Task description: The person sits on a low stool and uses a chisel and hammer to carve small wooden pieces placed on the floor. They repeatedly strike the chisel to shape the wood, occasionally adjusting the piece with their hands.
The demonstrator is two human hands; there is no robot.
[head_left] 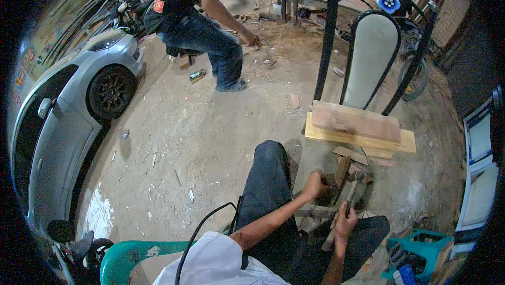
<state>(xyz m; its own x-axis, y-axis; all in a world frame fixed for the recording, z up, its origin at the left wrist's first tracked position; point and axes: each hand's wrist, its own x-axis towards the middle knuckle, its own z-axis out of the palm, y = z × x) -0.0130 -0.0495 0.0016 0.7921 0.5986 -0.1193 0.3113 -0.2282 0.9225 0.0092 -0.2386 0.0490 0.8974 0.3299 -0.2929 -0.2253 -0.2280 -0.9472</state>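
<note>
My right hand (344, 222) grips the handle of a hammer (360, 177), whose head rests over small wood pieces on the work surface. My left hand (317, 185) is closed beside an upright brown wood block (341, 172), pinching something too small to make out. A short loose board (350, 153) lies just beyond both hands. Behind these, stacked pale and pinkish planks (356, 126) lie across the seat in front of a black metal chair frame with a padded back (371, 56) and a blue flower ornament (388, 2).
A silver car (63, 127) stands at the left. Another person (184, 32) in dark clothes bends over the debris-strewn floor (173, 137). I sit on a green plastic chair (121, 256); a turquoise stool (421, 243) is at lower right. White framed panels (476, 195) lean at the right.
</note>
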